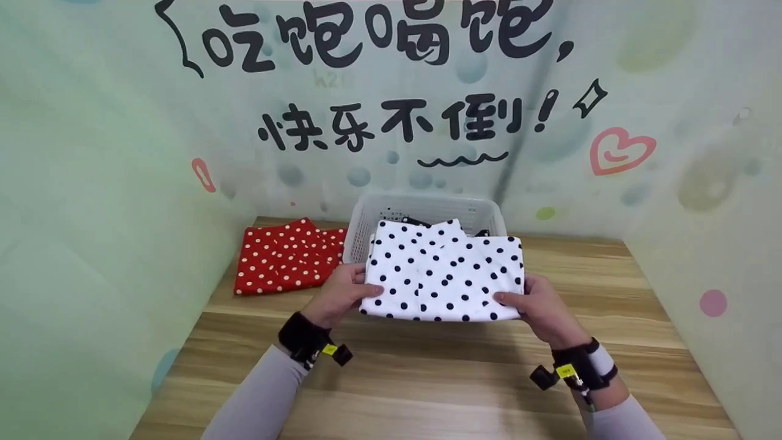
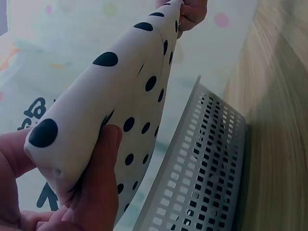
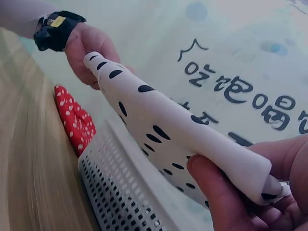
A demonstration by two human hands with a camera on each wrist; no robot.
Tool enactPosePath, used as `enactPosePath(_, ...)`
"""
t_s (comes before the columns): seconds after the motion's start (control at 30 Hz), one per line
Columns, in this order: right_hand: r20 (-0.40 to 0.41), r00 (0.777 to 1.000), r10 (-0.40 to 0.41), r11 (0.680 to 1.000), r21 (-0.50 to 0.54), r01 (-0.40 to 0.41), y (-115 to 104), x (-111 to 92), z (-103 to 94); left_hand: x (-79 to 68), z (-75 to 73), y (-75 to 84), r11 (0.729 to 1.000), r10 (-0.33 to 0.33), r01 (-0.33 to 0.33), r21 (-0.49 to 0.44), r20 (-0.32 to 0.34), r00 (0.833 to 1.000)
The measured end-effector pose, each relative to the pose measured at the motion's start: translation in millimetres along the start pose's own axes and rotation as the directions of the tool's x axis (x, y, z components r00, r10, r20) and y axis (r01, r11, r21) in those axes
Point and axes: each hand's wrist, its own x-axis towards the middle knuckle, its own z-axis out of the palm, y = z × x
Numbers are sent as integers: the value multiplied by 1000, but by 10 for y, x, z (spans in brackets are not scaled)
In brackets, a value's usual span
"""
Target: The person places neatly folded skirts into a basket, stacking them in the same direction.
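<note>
A folded white cloth with black polka dots [image 1: 443,275] is held up in front of the basket, raised off the table. My left hand [image 1: 342,293] grips its left edge, thumb on the near face and fingers behind. The opposite edge is pinched the same way by my right hand [image 1: 547,308]. Both wrist views show the folded layers between thumb and fingers. Behind the cloth stands a white perforated plastic basket [image 1: 360,229], partly covered by it; something dark shows inside. What kind of garment or cloth this is, I cannot tell.
A folded red cloth with white dots [image 1: 287,260] lies on the wooden table [image 1: 427,391], left of the basket. A printed backdrop [image 1: 391,171] rises directly behind the basket, and pale side walls [image 1: 702,244] flank the table.
</note>
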Motion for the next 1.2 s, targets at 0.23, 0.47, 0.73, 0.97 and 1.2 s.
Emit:
enactPosePath(0.23,-173,985,8,998,-57,-18,4,288,-26,285,-21,77,996,37,-28,85,-108,993)
enactPosePath(0.47,-304,952,-17,987,-157,-32,-61,517,-40,543,-17,28,990,46,-12,142,-240,970)
enactPosePath(0.73,-442,885,-146,914,-403,-51,27,769,-2,772,111,34,956,79,60,287,-451,889)
enactPosePath(0.97,-502,802,-322,779,-622,-76,130,922,159,952,203,-9,776,246,177,606,-548,800)
enactPosePath(1.2,-435,766,-474,624,-780,-57,208,1023,262,1013,209,-60,643,318,245,726,-543,777)
